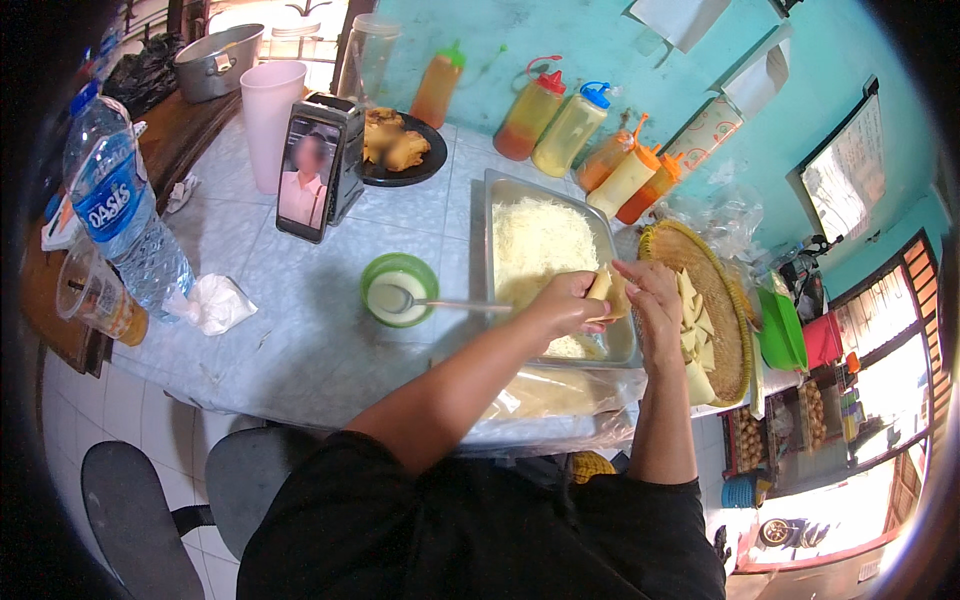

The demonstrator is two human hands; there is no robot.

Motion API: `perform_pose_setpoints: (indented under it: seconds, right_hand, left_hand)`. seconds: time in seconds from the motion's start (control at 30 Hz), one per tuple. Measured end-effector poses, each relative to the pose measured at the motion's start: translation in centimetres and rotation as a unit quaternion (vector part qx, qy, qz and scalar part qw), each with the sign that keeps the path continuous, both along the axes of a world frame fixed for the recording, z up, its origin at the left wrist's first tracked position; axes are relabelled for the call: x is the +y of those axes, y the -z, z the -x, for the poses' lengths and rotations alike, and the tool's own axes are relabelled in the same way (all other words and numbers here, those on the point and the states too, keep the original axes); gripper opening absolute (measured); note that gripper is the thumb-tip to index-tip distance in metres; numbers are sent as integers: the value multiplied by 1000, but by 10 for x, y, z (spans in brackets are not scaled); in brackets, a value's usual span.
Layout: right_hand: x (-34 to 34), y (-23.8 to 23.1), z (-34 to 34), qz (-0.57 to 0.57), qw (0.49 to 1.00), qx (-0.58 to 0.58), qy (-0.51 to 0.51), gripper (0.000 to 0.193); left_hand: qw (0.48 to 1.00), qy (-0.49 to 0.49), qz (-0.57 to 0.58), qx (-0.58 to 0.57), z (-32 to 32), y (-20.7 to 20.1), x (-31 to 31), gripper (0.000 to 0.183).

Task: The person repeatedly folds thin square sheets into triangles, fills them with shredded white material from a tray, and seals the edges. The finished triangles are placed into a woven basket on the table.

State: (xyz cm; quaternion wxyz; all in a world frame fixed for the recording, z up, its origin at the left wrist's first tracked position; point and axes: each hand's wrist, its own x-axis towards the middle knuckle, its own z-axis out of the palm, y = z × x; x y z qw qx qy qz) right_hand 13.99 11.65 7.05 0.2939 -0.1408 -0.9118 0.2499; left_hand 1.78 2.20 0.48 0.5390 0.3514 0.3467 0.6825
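Use the rectangular metal tray (490, 225) as the reference for all positions. Your left hand (565, 306) is above the right part of the tray, with its fingers closed around a pale yellow folded wrapper (599, 290). Your right hand (656, 298) is at the tray's right rim, fingers raised just beside the wrapper; whether this hand also grips it, you cannot tell from this view. The tray contains a heap of fine whitish shreds (540, 235), spread along most of its length. Left of the tray, a green bowl (371, 268) holds a white liquid; a metal spoon (455, 305) lies in the bowl, its handle extending to the tray's left rim. Right of the tray, a round woven basket (738, 310) bears a pile of folded pale pieces (697, 330). On the tray's near side is a clear plastic package (550, 392) with pale contents. Beyond the tray's far edge are a red-capped squeeze bottle (530, 118) and a blue-capped squeeze bottle (570, 133). Farther left of the tray, a smartphone (306, 185) leans upright against a metal box-shaped stand (346, 160).
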Motion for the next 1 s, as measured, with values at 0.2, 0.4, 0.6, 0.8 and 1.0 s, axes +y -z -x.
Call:
perform_pose_setpoints:
  seconds: [0.2,0.4,0.6,0.8,1.0]
  right_hand:
    - [6,8,-6,-60,998,-7,-29,47]
    - [2,7,-13,-80,994,-32,-68,59]
    - [2,12,-11,38,996,4,-78,65]
    - [-3,17,-7,3,998,62,-12,45]
    - [2,38,-4,-49,989,40,136,8]
  left_hand:
    - [987,71,-43,-141,5,-3,-8,30]
    - [980,79,-37,-181,2,-3,-11,32]
    - [988,59,-26,-142,1,-5,-9,27]
    - [993,-26,-1,-111,3,-6,-7,26]
    - [972,-213,-17,-99,-5,-2,1,25]
